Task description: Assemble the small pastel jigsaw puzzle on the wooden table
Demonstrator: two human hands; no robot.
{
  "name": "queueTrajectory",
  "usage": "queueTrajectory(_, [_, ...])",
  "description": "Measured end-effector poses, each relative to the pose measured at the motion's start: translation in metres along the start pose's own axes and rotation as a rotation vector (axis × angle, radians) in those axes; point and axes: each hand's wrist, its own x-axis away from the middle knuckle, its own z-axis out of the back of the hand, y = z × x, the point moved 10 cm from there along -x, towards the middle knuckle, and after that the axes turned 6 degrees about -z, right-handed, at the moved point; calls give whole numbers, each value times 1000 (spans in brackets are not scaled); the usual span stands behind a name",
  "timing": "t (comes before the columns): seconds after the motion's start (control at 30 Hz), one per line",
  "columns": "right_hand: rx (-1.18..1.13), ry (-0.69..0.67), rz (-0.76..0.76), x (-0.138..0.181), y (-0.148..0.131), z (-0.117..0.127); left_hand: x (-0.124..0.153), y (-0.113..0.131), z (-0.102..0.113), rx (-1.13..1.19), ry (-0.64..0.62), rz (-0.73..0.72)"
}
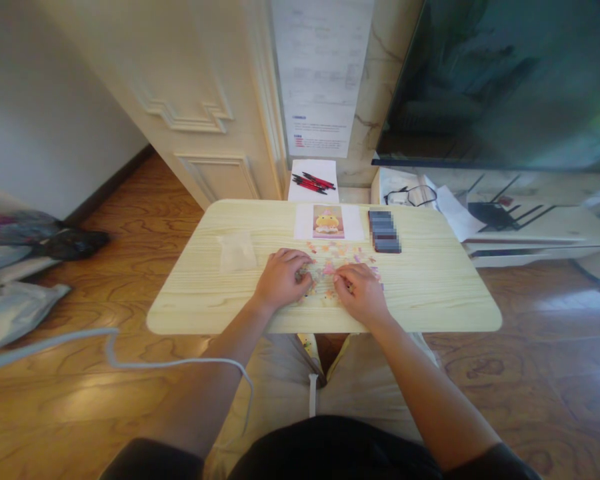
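Observation:
Both my hands rest on a small pale wooden table [430,293] over a scatter of small pastel jigsaw pieces [337,252]. My left hand [280,279] has its fingers curled down onto pieces at the left of the scatter. My right hand [360,290] is closed in a pinch on pieces at the middle; what it holds is too small to name. A reference picture of a yellow cartoon figure [329,221] lies just beyond the pieces.
A clear plastic bag [237,251] lies on the table's left part. A dark phone-like block [385,231] sits at the back right. Red and black pens [313,182] lie on paper behind. A low white shelf [530,230] stands right, a white cable [130,360] left.

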Motion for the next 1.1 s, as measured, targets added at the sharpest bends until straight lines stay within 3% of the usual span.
queueTrajectory(0.6, [9, -5, 4, -1, -1, 0, 0, 2, 1, -14, 2, -12])
queueTrajectory(0.87, [194, 91, -38, 5, 11, 1, 3, 13, 3, 24, -13, -98])
queueTrajectory(1.1, [243, 17, 10, 7, 5, -6, 5, 23, -1, 62, -69, -196])
